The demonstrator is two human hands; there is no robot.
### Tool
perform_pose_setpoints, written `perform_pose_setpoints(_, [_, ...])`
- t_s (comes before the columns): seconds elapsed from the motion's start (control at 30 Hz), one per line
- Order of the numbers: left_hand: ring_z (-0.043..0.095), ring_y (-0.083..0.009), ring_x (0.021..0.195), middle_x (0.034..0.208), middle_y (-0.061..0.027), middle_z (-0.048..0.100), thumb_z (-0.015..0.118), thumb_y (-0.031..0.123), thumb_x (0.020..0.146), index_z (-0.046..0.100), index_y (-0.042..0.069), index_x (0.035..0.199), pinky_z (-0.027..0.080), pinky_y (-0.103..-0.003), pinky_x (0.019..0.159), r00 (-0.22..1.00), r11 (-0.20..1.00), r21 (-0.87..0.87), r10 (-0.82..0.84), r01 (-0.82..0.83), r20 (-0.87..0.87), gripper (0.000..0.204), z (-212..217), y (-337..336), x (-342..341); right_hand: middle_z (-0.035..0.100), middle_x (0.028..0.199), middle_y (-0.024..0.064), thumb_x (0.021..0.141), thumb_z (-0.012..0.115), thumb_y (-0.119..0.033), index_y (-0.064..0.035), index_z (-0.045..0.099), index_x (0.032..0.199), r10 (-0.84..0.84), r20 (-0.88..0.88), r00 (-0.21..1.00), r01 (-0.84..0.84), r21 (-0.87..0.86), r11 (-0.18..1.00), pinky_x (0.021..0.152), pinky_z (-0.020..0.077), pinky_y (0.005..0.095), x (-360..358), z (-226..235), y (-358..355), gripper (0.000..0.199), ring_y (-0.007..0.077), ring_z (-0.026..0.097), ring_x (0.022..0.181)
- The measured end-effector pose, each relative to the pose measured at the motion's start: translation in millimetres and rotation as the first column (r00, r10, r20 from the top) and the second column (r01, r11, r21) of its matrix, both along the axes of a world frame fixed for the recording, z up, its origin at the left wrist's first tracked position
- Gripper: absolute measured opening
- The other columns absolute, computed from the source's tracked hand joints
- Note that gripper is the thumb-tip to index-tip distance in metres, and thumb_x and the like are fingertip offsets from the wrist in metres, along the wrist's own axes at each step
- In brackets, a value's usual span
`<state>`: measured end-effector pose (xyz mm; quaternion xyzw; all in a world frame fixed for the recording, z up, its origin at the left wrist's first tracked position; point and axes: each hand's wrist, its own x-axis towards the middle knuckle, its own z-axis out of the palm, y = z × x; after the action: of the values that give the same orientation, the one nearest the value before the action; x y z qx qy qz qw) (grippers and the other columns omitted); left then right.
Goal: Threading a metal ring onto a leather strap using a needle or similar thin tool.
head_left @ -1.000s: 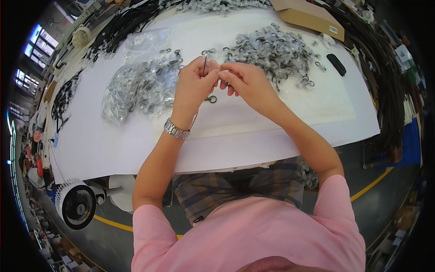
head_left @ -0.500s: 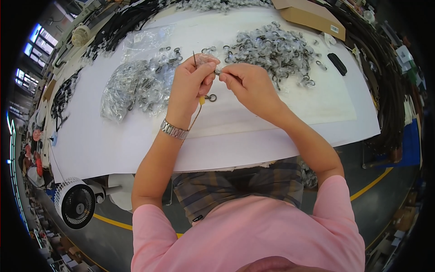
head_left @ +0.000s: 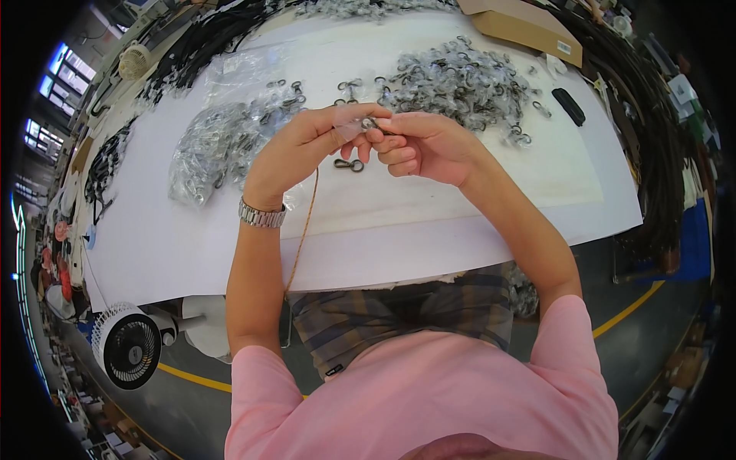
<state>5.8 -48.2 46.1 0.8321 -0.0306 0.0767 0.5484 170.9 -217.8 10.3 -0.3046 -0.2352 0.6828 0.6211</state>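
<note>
My left hand point(head_left: 295, 149) and my right hand point(head_left: 429, 146) meet above the white table, both with fingers closed. Between their fingertips is a small dark metal snap hook point(head_left: 369, 123), partly hidden by the right fingers. Clear plastic film point(head_left: 346, 125) shows at the left thumb and index finger, against the hook. A thin brown cord point(head_left: 310, 211) hangs down from beneath the left hand; what it is tied to is hidden. Another snap hook point(head_left: 349, 164), with a ring end, lies bare on the table just below the hands.
A heap of plastic-wrapped metal hooks point(head_left: 460, 84) lies behind my right hand. A clear bag of hooks point(head_left: 207, 153) sits left. Farther back are a cardboard box point(head_left: 529, 31), a black case point(head_left: 568, 107) and black straps point(head_left: 203, 46). A fan point(head_left: 132, 349) stands beside the table's near left edge.
My left hand has turned flatter and its wrist has shifted left. The right fingers have curled under. The upright spike and yellow piece at the left hand no longer show; the loose hook is more exposed.
</note>
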Motion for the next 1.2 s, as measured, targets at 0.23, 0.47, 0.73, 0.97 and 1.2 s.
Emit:
perform_pose_setpoints(0.23, [0.054, -0.008, 0.073, 0.081, -0.0023, 0.068, 0.05, 0.015, 0.106, 0.06, 0.004, 0.144, 0.046, -0.024, 0.07, 0.995, 0.995, 0.005, -0.095, 0.095, -0.033, 0.04, -1.3, 4.4, -2.9, 0.045, 0.079, -0.004, 0.104, 0.06, -0.022, -0.0021, 0.057, 0.099, -0.021, -0.11, 0.994, 0.012, -0.079, 0.997, 0.057, 0.0345, 0.0215, -9.3, -3.5, 1.2, 0.021, 0.0054, 0.038, 0.062])
perform_pose_setpoints(0.47, [0.047, -0.0048, 0.06, 0.077, -0.0014, 0.067, 0.049, 0.009, 0.104, 0.056, 0.006, 0.146, 0.038, -0.02, 0.056, 0.988, 0.988, -0.151, -0.046, 0.023, -0.149, 0.043, 0.0, -3.4, -1.6, 0.042, 0.076, -0.0042, 0.106, 0.059, -0.022, -0.0027, 0.057, 0.1, 0.003, -0.204, 0.979, -0.02, -0.082, 0.996, 0.055, 0.035, 0.0213, -6.5, -8.9, 1.8, 0.02, 0.0053, 0.039, 0.061])
perform_pose_setpoints(0.73, [0.045, -0.0029, 0.059, 0.075, -0.0007, 0.065, 0.053, 0.008, 0.102, 0.068, 0.003, 0.134, 0.036, -0.019, 0.054, 0.996, 0.991, -0.099, 0.093, -0.093, -0.003, 0.035, -17.1, -7.5, 5.8, 0.043, 0.074, -0.0052, 0.108, 0.056, -0.022, -0.0037, 0.057, 0.102, 0.04, -0.28, 0.959, -0.048, -0.021, 0.999, 0.052, 0.0343, 0.0195, -3.9, -13.3, 1.8, 0.019, 0.0039, 0.038, 0.059])
perform_pose_setpoints(0.97, [0.043, -0.0011, 0.057, 0.073, 0.0028, 0.063, 0.055, 0.011, 0.103, 0.072, 0.002, 0.125, 0.034, -0.019, 0.052, 0.898, 0.901, 0.009, 0.431, -0.433, 0.091, 0.029, -11.5, 1.3, 6.6, 0.052, 0.077, -0.0022, 0.11, 0.053, -0.026, 0.0028, 0.055, 0.129, -0.245, -0.53, 0.812, 0.369, 0.141, 0.919, 0.058, 0.0421, 0.0218, -2.3, 11.2, 0.2, 0.035, 0.0065, 0.044, 0.063])
perform_pose_setpoints(1.2, [0.043, -0.0004, 0.056, 0.076, 0.0033, 0.062, 0.055, 0.016, 0.105, 0.073, -0.002, 0.112, 0.03, -0.017, 0.05, 0.689, 0.693, -0.427, 0.697, -0.58, 0.195, 0.026, -18.2, 35.8, 0.5, 0.071, 0.097, 0.003, 0.1, 0.067, -0.034, -0.0028, 0.065, 0.133, -0.26, 0.867, 0.424, 0.306, 0.133, 0.943, 0.07, 0.0515, 0.0258, -4.2, -7.1, 30.7, 0.045, 0.0092, 0.061, 0.08])
